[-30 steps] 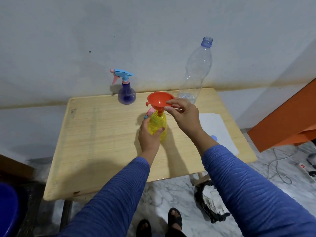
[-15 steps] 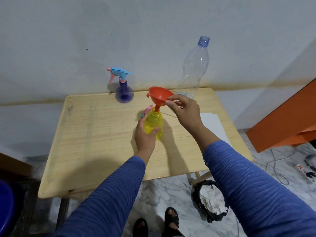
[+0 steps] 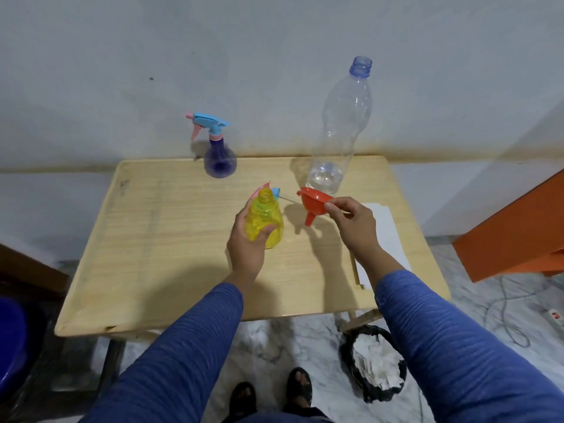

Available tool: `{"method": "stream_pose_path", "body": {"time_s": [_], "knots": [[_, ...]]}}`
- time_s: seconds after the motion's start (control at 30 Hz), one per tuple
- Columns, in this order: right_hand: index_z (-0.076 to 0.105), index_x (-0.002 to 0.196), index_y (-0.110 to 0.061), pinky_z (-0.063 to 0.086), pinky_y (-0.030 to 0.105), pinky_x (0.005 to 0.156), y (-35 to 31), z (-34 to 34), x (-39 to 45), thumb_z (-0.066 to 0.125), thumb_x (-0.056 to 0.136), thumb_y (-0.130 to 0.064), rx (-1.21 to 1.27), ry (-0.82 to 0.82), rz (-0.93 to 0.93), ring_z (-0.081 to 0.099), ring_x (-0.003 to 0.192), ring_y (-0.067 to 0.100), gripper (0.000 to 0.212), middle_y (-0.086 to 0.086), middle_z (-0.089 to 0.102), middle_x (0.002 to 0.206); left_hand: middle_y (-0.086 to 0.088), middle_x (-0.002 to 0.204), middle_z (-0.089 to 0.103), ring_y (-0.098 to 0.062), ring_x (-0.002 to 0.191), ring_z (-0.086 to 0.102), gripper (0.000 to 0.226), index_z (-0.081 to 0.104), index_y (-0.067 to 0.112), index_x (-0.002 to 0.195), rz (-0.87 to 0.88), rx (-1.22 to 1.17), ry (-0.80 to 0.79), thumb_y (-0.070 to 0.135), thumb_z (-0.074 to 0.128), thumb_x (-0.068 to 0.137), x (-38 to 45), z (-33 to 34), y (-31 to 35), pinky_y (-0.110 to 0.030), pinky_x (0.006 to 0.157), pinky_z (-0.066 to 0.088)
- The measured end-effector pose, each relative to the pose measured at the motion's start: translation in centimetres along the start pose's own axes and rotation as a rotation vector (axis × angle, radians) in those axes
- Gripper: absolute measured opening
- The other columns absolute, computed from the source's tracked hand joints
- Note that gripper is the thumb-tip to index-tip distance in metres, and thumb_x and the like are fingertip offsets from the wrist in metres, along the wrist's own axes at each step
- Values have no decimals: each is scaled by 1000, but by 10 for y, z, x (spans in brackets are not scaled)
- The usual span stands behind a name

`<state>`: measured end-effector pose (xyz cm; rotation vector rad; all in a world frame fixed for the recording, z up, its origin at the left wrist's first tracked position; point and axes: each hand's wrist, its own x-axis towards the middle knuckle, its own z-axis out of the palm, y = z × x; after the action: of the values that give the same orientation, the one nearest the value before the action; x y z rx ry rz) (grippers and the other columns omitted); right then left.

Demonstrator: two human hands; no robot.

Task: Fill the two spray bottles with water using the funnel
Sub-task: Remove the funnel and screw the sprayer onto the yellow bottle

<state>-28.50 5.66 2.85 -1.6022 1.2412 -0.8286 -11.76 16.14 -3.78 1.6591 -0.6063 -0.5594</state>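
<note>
My left hand (image 3: 246,245) grips the yellow spray bottle (image 3: 264,220), which stands mid-table with its neck open and no funnel in it. Its pink and blue spray head (image 3: 265,190) lies on the table just behind it. My right hand (image 3: 354,222) pinches the rim of the red funnel (image 3: 314,203) and holds it tilted in the air to the right of the yellow bottle. A purple spray bottle (image 3: 219,160) with its blue sprayer screwed on stands at the back edge. A tall clear plastic bottle (image 3: 338,129), uncapped, holds a little water at its bottom.
The small wooden table (image 3: 158,245) stands against a grey wall. A white sheet of paper (image 3: 384,236) lies on its right side. Below on the marble floor stand a black bin (image 3: 374,364), a blue tub (image 3: 10,340) at left and an orange cabinet (image 3: 515,230) at right.
My right hand has lifted the red funnel out of the yellow bottle's neck and carried it to the right. My left hand has kept its hold on the bottle.
</note>
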Motion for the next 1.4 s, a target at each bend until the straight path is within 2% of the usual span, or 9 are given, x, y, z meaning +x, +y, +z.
{"method": "stream_pose_path", "body": {"time_s": [0.23,0.53,0.7,0.8,0.87,0.97,1.17,1.3,1.4], "knots": [[67,82,-23,41,23,81,41,-9,7,66,86,-23,-65,-120,75,61,93,16,4,-7,67,87,17,129,51,-7,119,51,68,43,41,134,14,-5,48,25,75,77,-3,7,-4,-27,104,40],[68,93,-23,43,26,83,54,-6,24,62,89,-28,-166,-274,108,60,99,18,9,-4,67,97,18,125,49,-7,116,50,69,41,38,137,-58,-18,76,17,72,78,-4,9,3,-25,98,43],[63,113,-35,43,30,93,40,-6,37,57,82,-52,-491,-269,28,52,100,13,36,-3,49,109,17,124,50,-7,113,50,67,40,38,137,-57,49,78,26,72,79,-5,8,8,-15,86,43],[59,120,-29,42,29,85,28,2,47,56,86,-49,-635,-259,-129,52,99,16,39,0,44,110,19,124,49,-3,110,50,74,39,37,138,-42,79,56,47,71,72,-6,6,10,-4,75,39],[59,122,-23,44,30,84,19,14,59,59,87,-42,-599,-308,-254,56,97,19,39,6,49,111,22,123,50,0,108,51,82,39,37,137,-26,95,52,63,65,63,-4,5,8,-5,78,40],[59,125,-20,44,30,86,7,43,83,63,88,-34,-568,-489,-351,59,95,25,40,13,55,108,25,124,53,3,108,54,86,41,39,135,-23,105,54,71,64,59,-1,5,3,-19,89,46],[52,133,-20,34,24,93,10,105,125,65,86,-27,-626,-662,-338,52,115,29,49,16,56,125,36,120,49,14,112,48,65,41,51,124,-53,76,84,43,74,67,1,6,-3,-20,97,43],[53,133,-21,34,30,102,24,125,140,62,87,-25,-670,-674,-301,49,122,29,47,13,55,133,33,122,47,19,111,46,65,40,46,125,-66,84,91,22,76,77,2,6,-5,-12,93,41],[55,131,-21,36,28,100,25,129,146,59,89,-18,-662,-632,-287,51,120,28,42,11,58,131,33,123,47,17,113,46,64,40,46,125,-72,76,76,24,76,76,3,7,-4,-11,93,41]]}}
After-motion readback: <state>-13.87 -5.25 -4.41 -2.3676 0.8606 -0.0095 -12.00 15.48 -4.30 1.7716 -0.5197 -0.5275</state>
